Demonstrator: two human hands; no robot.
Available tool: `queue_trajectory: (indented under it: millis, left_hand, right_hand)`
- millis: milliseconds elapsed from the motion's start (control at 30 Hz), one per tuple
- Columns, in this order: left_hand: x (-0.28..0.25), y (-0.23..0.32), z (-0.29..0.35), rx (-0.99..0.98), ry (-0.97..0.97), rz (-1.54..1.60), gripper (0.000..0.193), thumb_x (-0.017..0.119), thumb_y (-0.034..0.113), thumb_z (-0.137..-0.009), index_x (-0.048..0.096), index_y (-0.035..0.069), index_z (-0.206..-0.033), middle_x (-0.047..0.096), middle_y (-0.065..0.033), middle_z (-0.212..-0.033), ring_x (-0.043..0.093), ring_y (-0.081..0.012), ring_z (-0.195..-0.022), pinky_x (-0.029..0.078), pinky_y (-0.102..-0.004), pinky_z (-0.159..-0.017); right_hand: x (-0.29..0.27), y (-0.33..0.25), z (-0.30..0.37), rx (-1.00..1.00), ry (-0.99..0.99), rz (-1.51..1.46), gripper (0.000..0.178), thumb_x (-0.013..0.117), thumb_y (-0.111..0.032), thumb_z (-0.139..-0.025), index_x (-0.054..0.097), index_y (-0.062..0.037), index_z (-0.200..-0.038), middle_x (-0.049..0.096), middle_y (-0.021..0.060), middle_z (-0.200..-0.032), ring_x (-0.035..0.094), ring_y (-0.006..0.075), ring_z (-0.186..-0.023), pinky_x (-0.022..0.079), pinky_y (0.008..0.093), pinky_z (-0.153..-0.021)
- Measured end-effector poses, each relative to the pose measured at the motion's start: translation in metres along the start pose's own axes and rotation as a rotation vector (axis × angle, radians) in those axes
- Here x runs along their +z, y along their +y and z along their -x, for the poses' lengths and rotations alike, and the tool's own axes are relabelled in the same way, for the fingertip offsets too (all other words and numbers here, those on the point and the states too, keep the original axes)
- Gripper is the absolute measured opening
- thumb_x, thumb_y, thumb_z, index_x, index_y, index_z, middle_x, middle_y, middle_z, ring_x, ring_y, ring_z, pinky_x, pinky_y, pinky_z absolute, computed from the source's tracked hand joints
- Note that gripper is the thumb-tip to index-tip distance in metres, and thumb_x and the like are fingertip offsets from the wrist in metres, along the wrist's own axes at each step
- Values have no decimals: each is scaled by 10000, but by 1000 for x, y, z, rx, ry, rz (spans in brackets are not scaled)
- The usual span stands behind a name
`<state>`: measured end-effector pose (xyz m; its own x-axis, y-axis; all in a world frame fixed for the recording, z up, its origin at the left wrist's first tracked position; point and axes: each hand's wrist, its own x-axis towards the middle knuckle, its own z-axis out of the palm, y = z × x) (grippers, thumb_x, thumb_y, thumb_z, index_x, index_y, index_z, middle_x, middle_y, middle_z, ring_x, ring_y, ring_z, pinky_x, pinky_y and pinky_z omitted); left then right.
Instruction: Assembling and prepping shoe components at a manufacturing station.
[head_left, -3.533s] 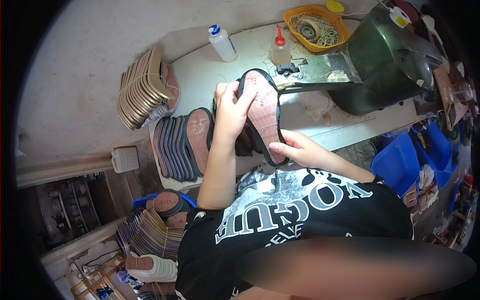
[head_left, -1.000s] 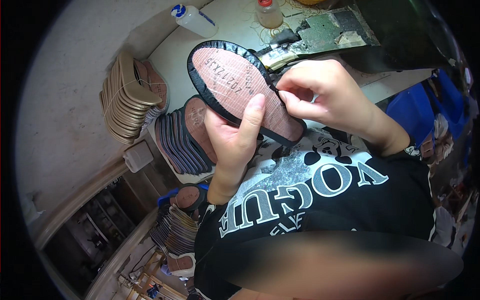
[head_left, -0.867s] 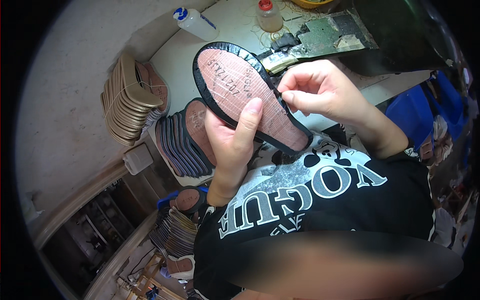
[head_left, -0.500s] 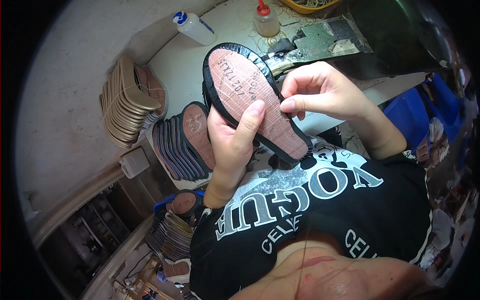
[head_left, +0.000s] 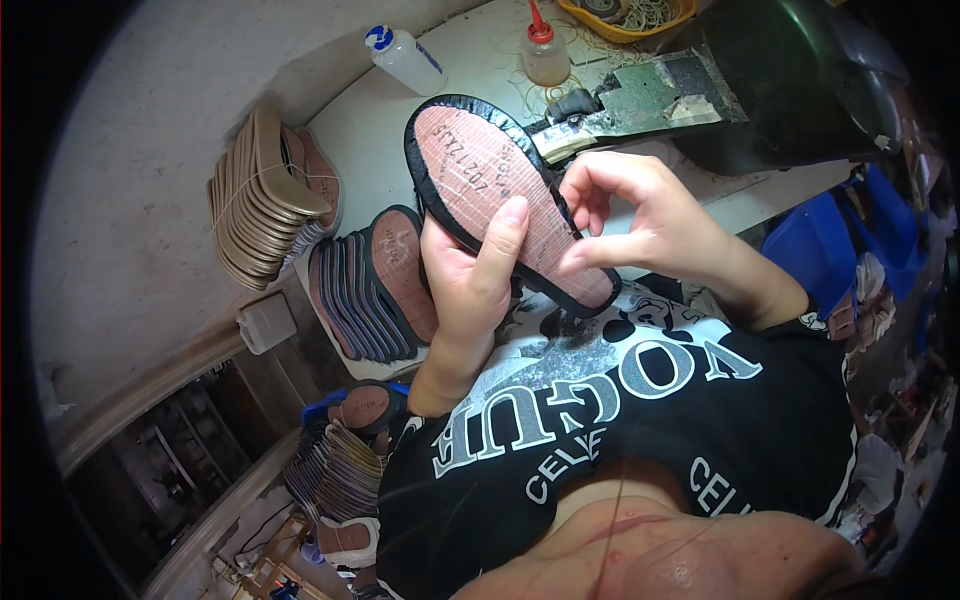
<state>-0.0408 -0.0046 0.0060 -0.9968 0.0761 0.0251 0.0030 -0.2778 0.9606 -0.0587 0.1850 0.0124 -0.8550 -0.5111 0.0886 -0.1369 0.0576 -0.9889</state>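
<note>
My left hand [head_left: 472, 255] grips a shoe insole [head_left: 465, 165] from its left side, thumb pressed flat on the pinkish-brown fibre face. The insole is tilted, wide end up and away from me, narrow end close to my shirt. Black material wraps over its rim, wrinkled at the wide end. At its right edge is my right hand [head_left: 640, 215], thumb and fingers spread apart. The thumb tip touches or hovers just over the fibre face near the narrow end; the curled fingers are by the black rim. Their tips are partly hidden.
On the white table [head_left: 345, 150] stand a white bottle [head_left: 408, 60] and a red-tipped squeeze bottle [head_left: 545, 55]. A yellow basket [head_left: 635, 28] holds rubber bands. Bundled gold insoles [head_left: 265, 200] and a row of dark insoles [head_left: 365, 290] sit left. A dark machine [head_left: 790, 90] occupies the right.
My right thumb has come away from the fingers and moved down toward the narrow end. The pinch at the rim has opened. My left hand keeps its hold.
</note>
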Motion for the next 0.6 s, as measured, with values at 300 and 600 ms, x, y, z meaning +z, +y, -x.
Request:
queue_trajectory:
  millis: [300,600]
  left_hand:
    - [-1,-4,-4,84,32,-29,288,623,30,-877,518,-30,-1138,619,-76,-1036,599,-114,-911,474,-247,-833]
    - [0,-7,-5,121,63,-118,294,637,23,-865,521,-26,-1130,618,-74,-1034,599,-113,-909,472,-244,-835]
  right_hand:
    - [-3,5,0,-30,102,103,133,679,-86,-827,662,22,-902,673,78,-776,621,114,-694,503,247,-636]
    - [2,1,1,-55,148,386,112,671,-74,-810,654,17,-874,657,96,-748,634,155,-649,502,270,-613]
